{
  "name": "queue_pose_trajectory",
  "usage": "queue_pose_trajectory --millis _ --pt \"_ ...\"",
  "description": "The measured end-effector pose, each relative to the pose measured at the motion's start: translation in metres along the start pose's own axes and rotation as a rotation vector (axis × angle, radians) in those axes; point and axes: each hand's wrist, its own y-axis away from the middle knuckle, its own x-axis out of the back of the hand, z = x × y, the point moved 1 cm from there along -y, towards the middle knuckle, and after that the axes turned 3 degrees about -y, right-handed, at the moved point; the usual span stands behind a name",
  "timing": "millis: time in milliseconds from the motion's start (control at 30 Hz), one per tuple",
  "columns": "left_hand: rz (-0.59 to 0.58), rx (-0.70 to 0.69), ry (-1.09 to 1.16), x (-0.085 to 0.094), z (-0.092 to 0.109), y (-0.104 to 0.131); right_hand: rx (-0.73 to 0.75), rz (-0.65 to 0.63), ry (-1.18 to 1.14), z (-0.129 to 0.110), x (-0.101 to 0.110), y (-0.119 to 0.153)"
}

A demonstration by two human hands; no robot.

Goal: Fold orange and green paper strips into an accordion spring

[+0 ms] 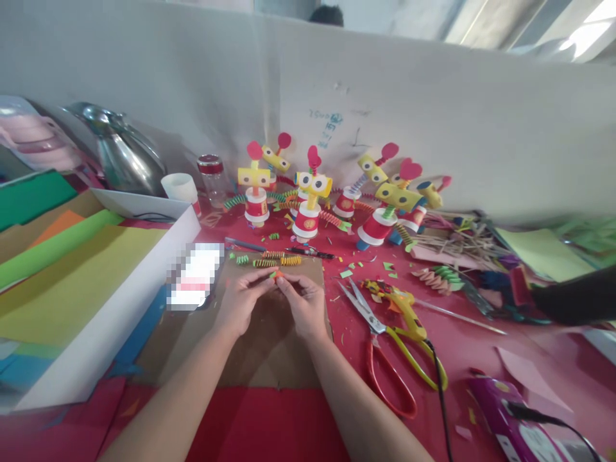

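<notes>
Above a brown cardboard sheet (269,359), my left hand (243,298) and my right hand (305,301) meet at their fingertips. Between them they pinch a small orange and green paper piece (276,276). Just beyond the fingers lie several small folded-paper springs: a green one (242,260), an olive one (264,263), an orange one (273,255) and a yellow one (290,260). Farther back stand several paper-cup figures (306,219) with yellow tube heads, round eyes and spring arms.
Scissors (375,324) and a yellow glue gun (407,311) lie right of the cardboard. A white box (113,298) of coloured paper and a phone (196,276) are left. Behind are a steel jug (128,154), paper cup (180,187) and jar (212,183). Sticks (459,240) lie right.
</notes>
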Motion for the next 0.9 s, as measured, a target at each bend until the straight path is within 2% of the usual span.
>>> queue_pose_trajectory --millis 267,500,700,900 --pt "0.007 -0.055 -0.034 -0.004 0.004 0.002 0.027 -0.064 0.026 -0.004 -0.003 0.003" --pt "0.023 -0.101 -0.073 -0.007 0.004 0.008 -0.001 -0.046 0.096 0.003 0.0 0.003" --pt "0.034 -0.068 0.001 -0.009 -0.004 0.005 0.087 -0.029 0.269 0.002 0.002 0.002" --pt "0.001 -0.08 0.061 -0.01 -0.004 0.005 0.172 0.012 0.318 -0.008 -0.003 0.006"
